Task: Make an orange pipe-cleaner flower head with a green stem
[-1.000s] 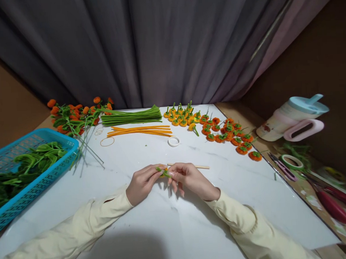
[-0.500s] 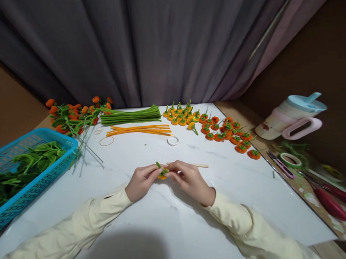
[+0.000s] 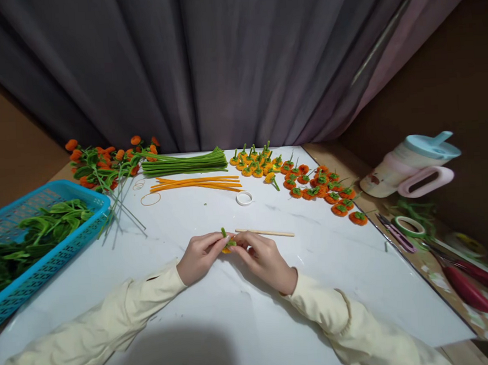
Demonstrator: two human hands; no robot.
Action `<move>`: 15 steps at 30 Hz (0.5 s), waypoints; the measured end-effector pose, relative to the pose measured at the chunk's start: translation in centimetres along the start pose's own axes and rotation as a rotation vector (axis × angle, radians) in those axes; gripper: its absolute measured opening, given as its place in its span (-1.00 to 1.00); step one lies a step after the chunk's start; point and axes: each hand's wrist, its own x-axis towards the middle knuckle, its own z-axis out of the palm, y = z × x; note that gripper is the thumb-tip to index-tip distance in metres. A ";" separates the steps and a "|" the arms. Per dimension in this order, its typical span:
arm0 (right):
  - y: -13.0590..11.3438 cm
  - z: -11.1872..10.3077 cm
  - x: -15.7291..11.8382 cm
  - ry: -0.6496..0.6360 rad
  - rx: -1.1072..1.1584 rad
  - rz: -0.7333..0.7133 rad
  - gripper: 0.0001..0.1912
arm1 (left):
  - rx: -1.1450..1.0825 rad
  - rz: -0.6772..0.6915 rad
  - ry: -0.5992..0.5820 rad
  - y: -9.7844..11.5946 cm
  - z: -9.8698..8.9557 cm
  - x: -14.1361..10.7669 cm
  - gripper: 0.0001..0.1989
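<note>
A small yellow flower with green strips (image 3: pixel 227 248) is pinched between my two hands at the middle of the white table. My left hand (image 3: pixel 199 258) grips it from the left, fingers pressed together. From the right, my right hand (image 3: pixel 267 259) holds its other side between thumb and forefinger. The fingertips cover part of the flower, and a green piece sticks up between them. Just beyond my right hand lies a thin wooden stick (image 3: pixel 272 233). Farther back are a white ring (image 3: pixel 244 198), orange stems (image 3: pixel 198 182) and a bundle of green stems (image 3: pixel 185 163).
A blue basket (image 3: pixel 77 228) of green leaves stands left, below orange flowers (image 3: pixel 102 158). Yellow flower heads (image 3: pixel 253 162) and orange ones (image 3: pixel 318 186) sit back right. Beyond the right edge are a cup (image 3: pixel 408 164), green tape (image 3: pixel 410 226) and red-handled pliers (image 3: pixel 468 290).
My right hand has shifted slightly left, closer to my left hand, over the flower. More of the wooden stick shows. My left hand has stayed in place.
</note>
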 end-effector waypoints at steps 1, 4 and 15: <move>-0.1 0.0 0.0 0.003 0.009 0.012 -0.91 | 0.023 0.021 0.014 0.0 0.0 0.0 -0.76; -0.5 -0.1 0.2 -0.008 0.091 0.119 -0.92 | 0.071 0.102 0.051 -0.1 0.1 -0.1 -0.79; -1.6 -0.9 1.1 -0.171 0.649 0.660 -0.76 | 0.197 0.365 0.100 -0.8 0.4 -1.2 -0.76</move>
